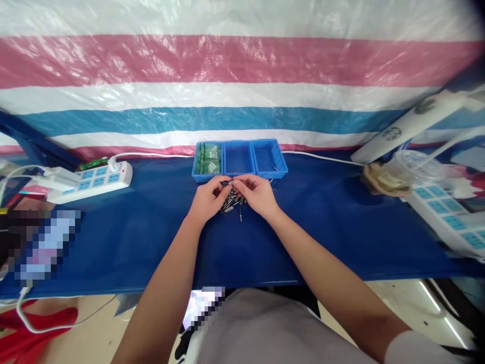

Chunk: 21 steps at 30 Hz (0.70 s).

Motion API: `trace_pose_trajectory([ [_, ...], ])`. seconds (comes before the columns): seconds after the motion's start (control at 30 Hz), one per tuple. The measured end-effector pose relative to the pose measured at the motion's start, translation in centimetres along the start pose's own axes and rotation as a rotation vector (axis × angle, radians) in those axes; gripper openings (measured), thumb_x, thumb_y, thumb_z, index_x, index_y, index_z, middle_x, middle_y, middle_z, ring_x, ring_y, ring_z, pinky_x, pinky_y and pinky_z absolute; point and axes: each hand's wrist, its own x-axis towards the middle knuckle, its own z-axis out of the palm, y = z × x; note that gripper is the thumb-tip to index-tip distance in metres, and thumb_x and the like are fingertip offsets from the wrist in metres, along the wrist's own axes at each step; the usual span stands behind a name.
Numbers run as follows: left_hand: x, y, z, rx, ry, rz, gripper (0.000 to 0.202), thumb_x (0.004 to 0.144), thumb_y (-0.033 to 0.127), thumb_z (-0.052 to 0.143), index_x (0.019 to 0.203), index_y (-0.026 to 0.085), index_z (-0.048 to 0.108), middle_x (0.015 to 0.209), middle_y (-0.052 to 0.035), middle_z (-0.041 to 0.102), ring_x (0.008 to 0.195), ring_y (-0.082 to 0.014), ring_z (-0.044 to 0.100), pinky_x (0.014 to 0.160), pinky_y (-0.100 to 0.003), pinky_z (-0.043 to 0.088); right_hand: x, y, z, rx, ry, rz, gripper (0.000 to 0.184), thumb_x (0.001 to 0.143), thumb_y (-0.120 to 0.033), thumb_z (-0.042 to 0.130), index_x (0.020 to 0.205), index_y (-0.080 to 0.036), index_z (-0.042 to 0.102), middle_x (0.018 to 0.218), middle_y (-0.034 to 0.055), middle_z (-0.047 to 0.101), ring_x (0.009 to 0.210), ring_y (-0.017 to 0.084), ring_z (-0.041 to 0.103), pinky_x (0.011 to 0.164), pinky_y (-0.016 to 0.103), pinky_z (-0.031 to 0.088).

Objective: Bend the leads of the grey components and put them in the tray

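Note:
My left hand and my right hand come together above a pile of small metal pins on the blue tabletop. The pins look like blind rivets, and my hands partly cover them. Both hands are closed in a pinch, with the fingertips meeting at a small metal piece whose exact shape is hard to see. One loose pin lies nearer to me. Just behind my hands stand three joined blue bins: the left bin has green packets in it, the middle bin shows a bare floor, and the right bin holds a few thin pins.
White power strips lie on the blue table at left and right. A pixelated phone-like device rests at the left edge. A plastic cup stands on the right. Striped sheeting hangs behind.

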Motion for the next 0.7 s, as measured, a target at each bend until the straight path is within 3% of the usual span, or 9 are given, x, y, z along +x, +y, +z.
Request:
trace_pose_trajectory([
  [0.27, 0.03, -0.21, 0.05, -0.011, -0.009, -0.019, 0.026, 0.097, 0.038, 0.062, 0.115, 0.022, 0.071, 0.065, 0.0043, 0.062, 0.057, -0.0100, 0.057, 0.062, -0.022, 0.047, -0.19, -0.40, 0.04, 0.017, -0.021, 0.016, 0.038, 0.078, -0.053, 0.078, 0.097, -0.020, 0.076, 0.081, 0.0045, 0.075, 0.061, 0.015, 0.063, 0.059, 0.031, 0.054],
  [0.47, 0.03, -0.23, -0.14, -0.011, -0.044, -0.070, 0.028, 0.099, 0.043, 0.058, 0.109, 0.021, 0.071, 0.076, 0.0012, 0.070, 0.063, -0.0118, 0.064, 0.064, -0.023, 0.049, -0.34, -0.67, 0.11, 0.008, -0.037, -0.021, 0.036, 0.079, -0.051, 0.078, 0.098, -0.021, 0.076, 0.083, 0.0043, 0.076, 0.063, 0.015, 0.064, 0.062, 0.031, 0.054],
  [0.7, 0.05, 0.10, -0.15, -0.007, -0.016, -0.035, 0.028, 0.098, 0.043, 0.060, 0.107, 0.019, 0.072, 0.074, 0.0015, 0.068, 0.062, -0.0106, 0.060, 0.064, -0.022, 0.048, -0.26, -0.77, 0.10, 0.076, -0.035, 0.014, 0.039, 0.075, -0.053, 0.080, 0.093, -0.018, 0.075, 0.078, 0.0037, 0.075, 0.060, 0.013, 0.063, 0.059, 0.029, 0.053],
])
